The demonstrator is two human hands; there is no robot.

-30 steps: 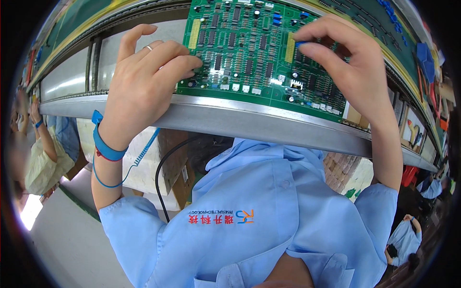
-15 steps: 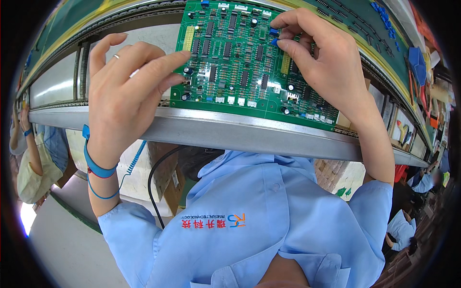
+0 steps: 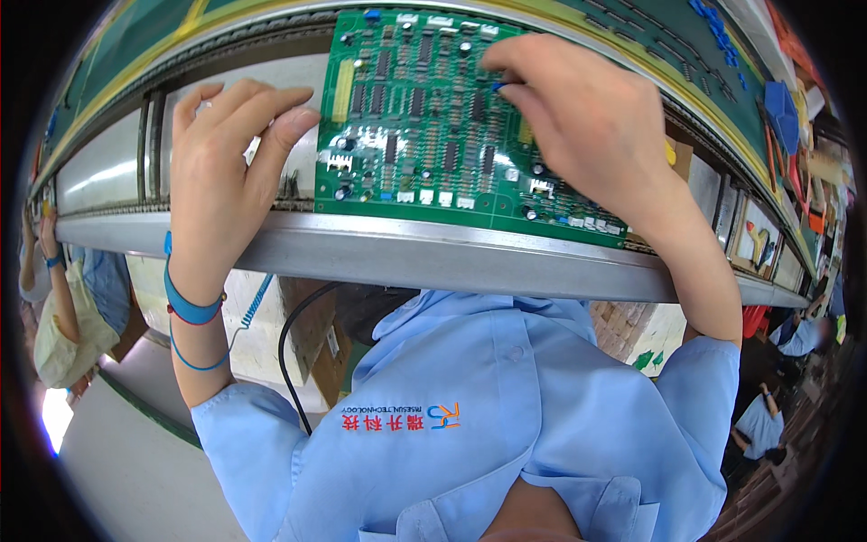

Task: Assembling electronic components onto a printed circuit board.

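Note:
A green circuit board [image 3: 438, 210] packed with chips, white connectors and capacitors rests on the metal rails in front of me. My right hand [image 3: 587, 131] reaches over its right part. Thumb and index finger are bent in a pinch around a small blue component [image 3: 497, 88] at the board's upper middle; the fingers partly cover it. Just off the board's left edge, beside a yellow connector block [image 3: 343, 90], hovers my left hand [image 3: 226, 144]. Its fingers are apart and hold nothing. A blue wrist strap [image 3: 191, 303] circles my left wrist.
A metal rail [image 3: 470, 248] runs along the near side of the board. Past the far rail, black chips [image 3: 646, 36] and blue components [image 3: 718, 32] lie on a green surface. A blue bin [image 3: 781, 116] stands at right. Another person's arm [image 3: 50, 244] shows at far left.
My left hand has drawn back from the board's left edge, its fingers no longer over the board. My right hand stays at the blue component; the view has shifted slightly.

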